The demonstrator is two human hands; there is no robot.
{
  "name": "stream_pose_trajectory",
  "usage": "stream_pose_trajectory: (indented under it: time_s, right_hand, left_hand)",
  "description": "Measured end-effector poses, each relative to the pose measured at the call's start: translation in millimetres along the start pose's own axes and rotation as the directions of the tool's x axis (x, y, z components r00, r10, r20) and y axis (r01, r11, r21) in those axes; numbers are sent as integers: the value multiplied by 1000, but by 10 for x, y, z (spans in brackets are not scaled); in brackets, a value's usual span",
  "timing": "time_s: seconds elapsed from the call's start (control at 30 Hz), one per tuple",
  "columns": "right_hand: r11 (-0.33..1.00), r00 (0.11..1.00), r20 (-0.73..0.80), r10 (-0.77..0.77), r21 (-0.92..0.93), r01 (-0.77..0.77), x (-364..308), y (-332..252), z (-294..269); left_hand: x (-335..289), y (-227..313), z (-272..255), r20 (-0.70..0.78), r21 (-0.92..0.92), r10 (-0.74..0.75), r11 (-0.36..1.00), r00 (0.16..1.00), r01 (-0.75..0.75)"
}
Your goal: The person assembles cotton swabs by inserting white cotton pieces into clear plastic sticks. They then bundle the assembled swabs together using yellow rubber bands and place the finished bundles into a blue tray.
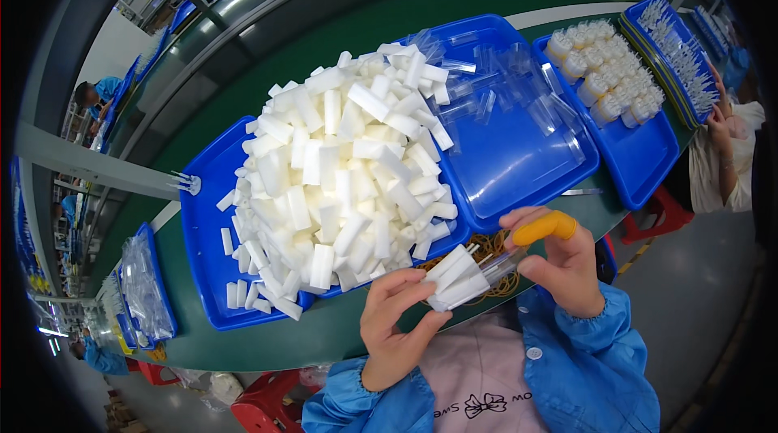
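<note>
Close to my body, my left hand (pixel 401 324) pinches a small bundle of white foam strips (pixel 455 273) between thumb and fingers. My right hand (pixel 563 261) wears a yellow finger cot (pixel 545 228) on one finger and grips a clear plastic tube (pixel 504 266). The tube meets the foam strips between my hands; how far they sit inside it is hard to make out. A big heap of white foam strips (pixel 340 182) fills a blue tray (pixel 203 259) ahead of me. More clear plastic tubes (pixel 502 76) lie in the blue tray (pixel 515 186) to its right.
Rubber bands (pixel 494 291) lie behind my hands on the green table (pixel 235 349). Farther right, a blue tray (pixel 648 162) holds yellowish-white bundles (pixel 604 68). Another person's hand (pixel 717 129) touches stacked trays (pixel 673 60). Bagged clear plastic (pixel 146 287) lies left.
</note>
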State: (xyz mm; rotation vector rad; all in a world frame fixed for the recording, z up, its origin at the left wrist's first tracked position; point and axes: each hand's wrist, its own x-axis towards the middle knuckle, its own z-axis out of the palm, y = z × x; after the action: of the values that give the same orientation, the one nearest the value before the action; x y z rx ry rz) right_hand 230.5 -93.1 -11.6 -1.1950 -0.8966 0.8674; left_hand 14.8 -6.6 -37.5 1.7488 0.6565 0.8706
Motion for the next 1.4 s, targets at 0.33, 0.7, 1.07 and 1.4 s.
stream_pose_trajectory:
  time_s: [0.33, 0.7, 1.07, 1.4]
  right_hand:
    - [957, 979, 79, -187, -208, 200, -114, 44, 8]
    - [969, 981, 79, -178, -160, 189, -229, 57, 249]
    - [982, 990, 126, -55, -174, 76, 184, -156, -123]
    - [122, 941, 37, -335, -989, 82, 886, 591, -943]
  left_hand:
    - [-5, 18, -25, 84, -588, -206, 779, 975, 215]
    - [-127, -3, 11, 96, -617, -150, 767, 984, 177]
    - [-117, -6, 20, 46, -681, -255, 700, 966, 217]
    - [-113, 53, 6, 24, -718, -313, 656, 949, 235]
